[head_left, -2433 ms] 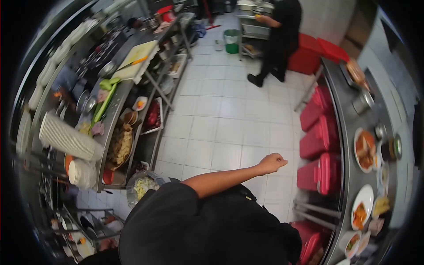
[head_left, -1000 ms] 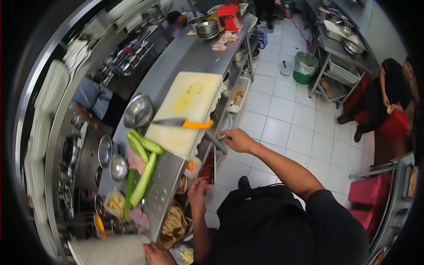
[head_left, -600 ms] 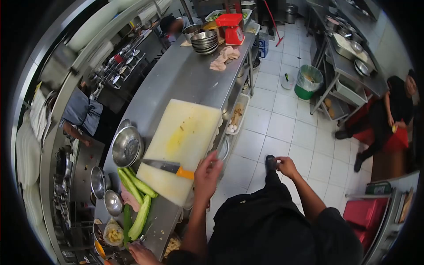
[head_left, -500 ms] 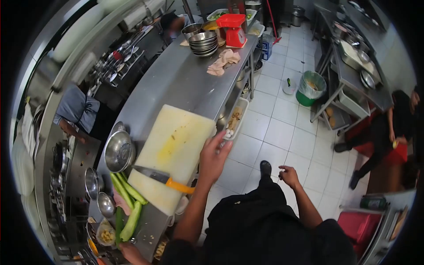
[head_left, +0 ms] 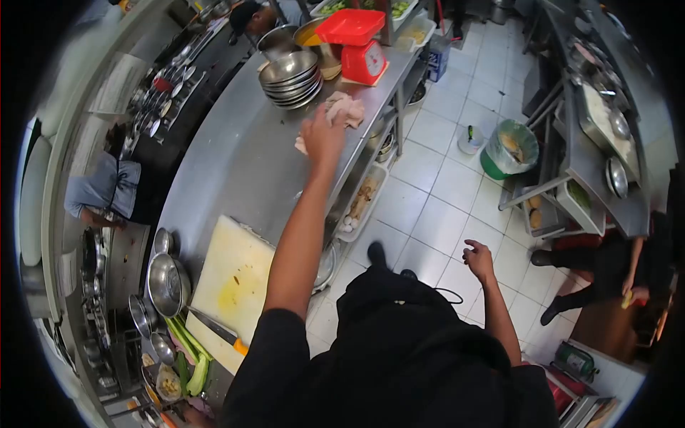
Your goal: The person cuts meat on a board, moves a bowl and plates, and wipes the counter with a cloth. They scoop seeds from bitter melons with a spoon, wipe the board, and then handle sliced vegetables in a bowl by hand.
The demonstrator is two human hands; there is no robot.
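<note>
My left hand (head_left: 325, 137) reaches far forward over the steel worktable (head_left: 228, 157). Its outstretched fingers overlap a crumpled pale pink cloth (head_left: 348, 108), which shows on both sides of the hand. Just beyond stand a stack of steel bowls (head_left: 291, 80) and a red kitchen scale (head_left: 364, 53). My right hand (head_left: 479, 260) hangs over the tiled floor, holding nothing, its fingers loosely apart. Behind my left arm lies a yellow-stained cutting board (head_left: 232, 267). A knife (head_left: 217, 327) with an orange handle rests across the near board, partly hidden by my sleeve.
Steel bowls (head_left: 168, 285) and green vegetable pieces (head_left: 198, 374) crowd the table's near left. A tray (head_left: 362, 203) of food sits on the shelf below. A lined green bin (head_left: 508, 150) stands on the floor. One person (head_left: 107, 182) is at left, another (head_left: 614, 267) sits at right.
My left hand has gone forward from beside the cutting board to the pink cloth. The view has shifted toward the far end of the table. My right hand still hangs with nothing in it.
</note>
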